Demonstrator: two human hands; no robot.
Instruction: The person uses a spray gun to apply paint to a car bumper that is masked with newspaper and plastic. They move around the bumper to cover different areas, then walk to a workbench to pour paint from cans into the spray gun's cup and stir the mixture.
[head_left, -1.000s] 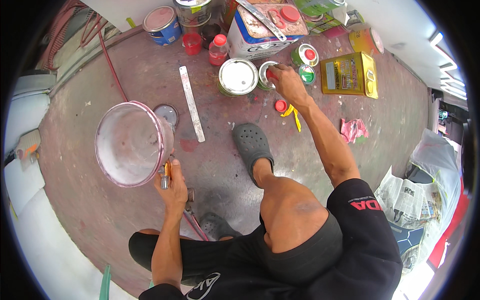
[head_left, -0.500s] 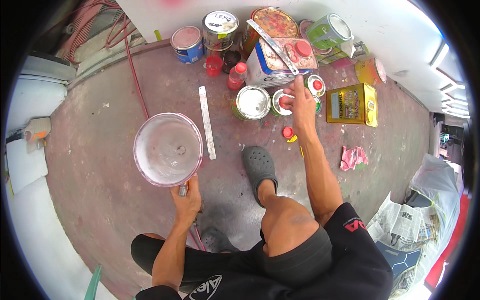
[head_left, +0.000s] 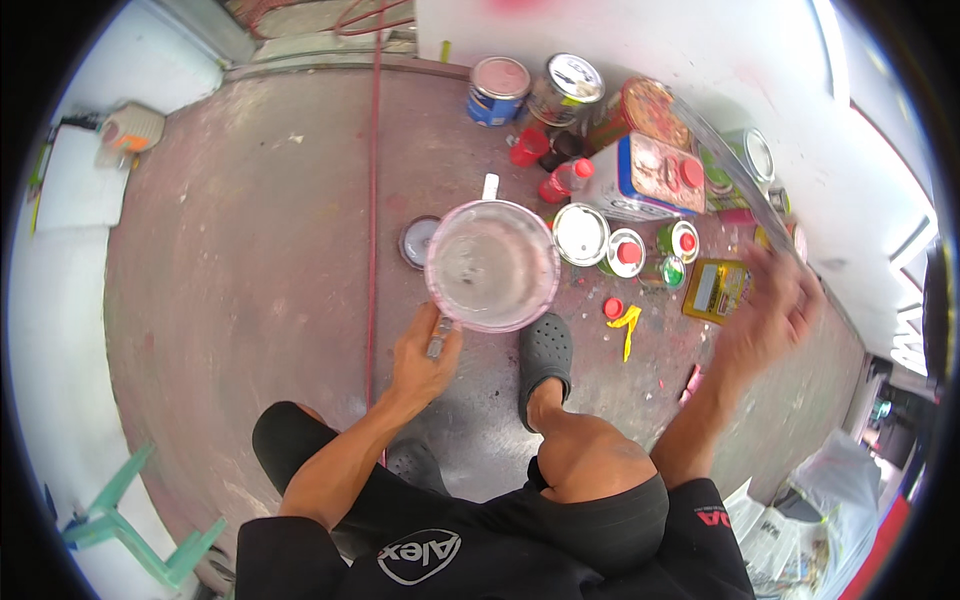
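My left hand [head_left: 425, 355] is closed round a spray gun, whose metal part [head_left: 438, 338] shows beside the fingers. Its wide, round paint cup [head_left: 492, 265] is uncovered, with a pale film of liquid inside. The gun's body is mostly hidden under cup and hand. My right hand [head_left: 770, 310], blurred by motion, grips the lower end of a long metal stirring strip [head_left: 735, 170] that slants up and left over the tins. Just left of the cup, a round lid [head_left: 418, 242] lies on the floor. The white end of another strip [head_left: 490, 187] pokes out behind the cup.
Several paint tins crowd the wall, among them a blue tin [head_left: 497, 92] and a rectangular can [head_left: 650, 180]. A yellow thinner can [head_left: 716, 290] stands at their right. A red cap [head_left: 613, 308] lies on the floor. A red hose [head_left: 373, 220] crosses it. A green stool [head_left: 125, 520] is lower left.
My right hand has lifted the metal strip off the rectangular can and swung it right. The spray gun has moved right over the floor strip, uncovering the lid. The whole view has shifted.
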